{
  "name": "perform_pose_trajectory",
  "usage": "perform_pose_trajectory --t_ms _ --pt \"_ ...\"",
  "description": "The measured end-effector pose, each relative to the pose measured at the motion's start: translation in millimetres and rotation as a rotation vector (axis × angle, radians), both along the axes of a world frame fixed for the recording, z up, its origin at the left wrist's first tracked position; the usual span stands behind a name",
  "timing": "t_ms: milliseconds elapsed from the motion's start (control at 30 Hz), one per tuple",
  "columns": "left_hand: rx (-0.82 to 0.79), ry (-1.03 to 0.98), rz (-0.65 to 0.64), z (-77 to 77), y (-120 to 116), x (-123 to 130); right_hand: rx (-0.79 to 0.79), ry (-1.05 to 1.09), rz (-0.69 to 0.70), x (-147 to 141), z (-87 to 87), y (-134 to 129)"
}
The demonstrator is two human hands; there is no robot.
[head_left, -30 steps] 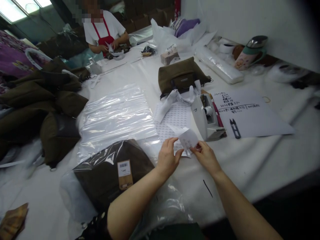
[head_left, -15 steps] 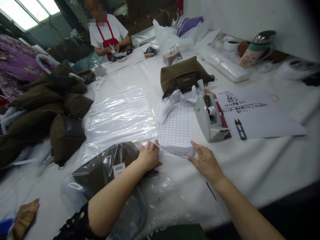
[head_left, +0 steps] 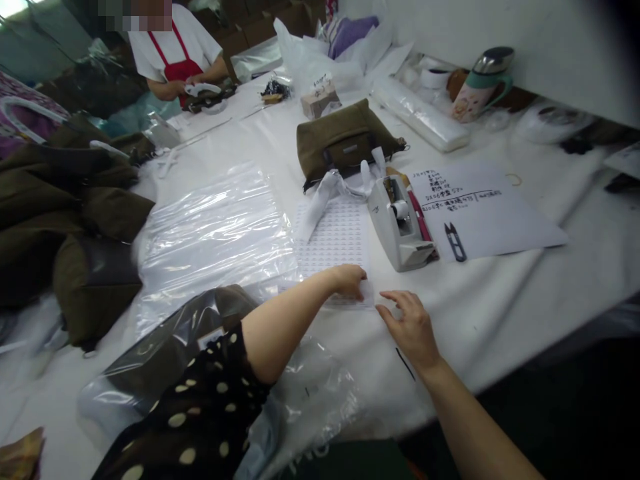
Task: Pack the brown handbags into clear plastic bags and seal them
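A white sheet of small printed labels [head_left: 333, 230] lies flat on the table ahead. My left hand [head_left: 350, 280] reaches across to its lower right corner, with fingers bent down and closed at the sheet's edge; the fingertips are partly hidden. Just right of that corner, my right hand [head_left: 410, 327] hovers with thumb and fingers apart, holding nothing. Under my left forearm lies a dark olive bag in clear plastic [head_left: 175, 333]. A stack of clear plastic bags [head_left: 215, 240] lies left of the sheet. The grey tape dispenser [head_left: 400, 227] stands to its right.
Behind the sheet sits an olive pouch [head_left: 345, 143] with white strips before it. Thread snips [head_left: 455, 241] lie on a handwritten paper [head_left: 500, 213]. Olive bags [head_left: 95, 267] pile up at left. A mug [head_left: 483, 83] stands at back right. A co-worker [head_left: 175, 53] handles something across the table.
My left hand has moved right along the sheet's lower edge to its right corner. My right hand has come off that edge and spread slightly. The camera view has shifted right.
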State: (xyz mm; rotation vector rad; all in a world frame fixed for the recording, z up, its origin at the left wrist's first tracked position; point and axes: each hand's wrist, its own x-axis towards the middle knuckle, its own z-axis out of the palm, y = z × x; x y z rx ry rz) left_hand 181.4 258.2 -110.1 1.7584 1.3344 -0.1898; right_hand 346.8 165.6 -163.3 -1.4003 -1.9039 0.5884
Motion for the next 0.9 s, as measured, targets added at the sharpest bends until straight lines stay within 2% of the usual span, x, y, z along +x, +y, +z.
perform_pose_trajectory --t_ms 67,133,233,400,500,633,767,900 --pt "-0.088 0.055 -0.086 -6.1 8 -4 -0.007 -0.006 -0.010 -2 0.4 -7" --pt "-0.155 0.091 -0.146 -5.3 9 -10 -0.002 -0.019 -0.005 -6 -0.7 -11" --pt "-0.196 0.104 -0.165 -0.2 5 -15 -0.009 -0.022 0.018 -13 -2.9 -11" --pt "-0.179 0.096 -0.183 2.7 -2 -13 -0.015 -0.024 0.058 -15 -4.8 -9" --pt "-0.198 0.066 -0.126 -0.2 -4 -13 -0.010 -0.025 0.078 -13 -5.6 -7" --pt "-0.282 -0.027 0.012 -6.4 -10 -17 0.031 -0.037 0.096 -11 -4.0 -8" --pt "-0.385 -0.104 0.151 -10.7 -14 -18 0.097 -0.146 0.172 -13 1.5 -7" --pt "-0.409 -0.124 0.238 -13.4 -15 -17 0.123 -0.251 0.208 -16 4.1 -5"
